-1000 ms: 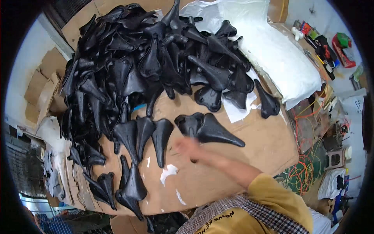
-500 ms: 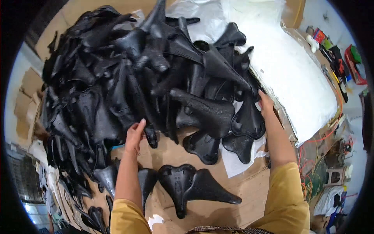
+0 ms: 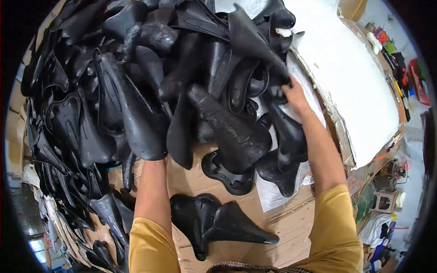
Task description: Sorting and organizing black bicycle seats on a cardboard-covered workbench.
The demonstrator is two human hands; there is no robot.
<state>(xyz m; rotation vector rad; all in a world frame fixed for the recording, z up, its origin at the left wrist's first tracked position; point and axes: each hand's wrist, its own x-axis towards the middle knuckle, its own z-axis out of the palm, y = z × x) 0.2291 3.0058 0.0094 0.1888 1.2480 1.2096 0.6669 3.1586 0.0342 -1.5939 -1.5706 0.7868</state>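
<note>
A big heap of black bicycle saddle shells [image 3: 136,82] fills the cardboard-covered table [image 3: 291,227]. My left hand is hidden under the heap; only its forearm [image 3: 152,191] shows, reaching below a wide black shell [image 3: 132,123]. My right hand [image 3: 293,95] reaches into the right side of the heap and touches a long narrow shell [image 3: 255,41]; its fingers are partly hidden among the shells. A long dusty shell [image 3: 227,132] lies between my arms. Two separate shells [image 3: 218,223] lie side by side on the cardboard near my body.
A large white foam sheet [image 3: 355,82] lies to the right of the heap. Tools and coloured items [image 3: 400,59] sit at the far right edge. Wires and a small box [image 3: 387,191] are at the lower right. More shells [image 3: 100,214] line the left table edge.
The view has moved closer to the heap. My left hand went from the heap's front edge to under the shells. My right hand reached deeper and higher into the right side.
</note>
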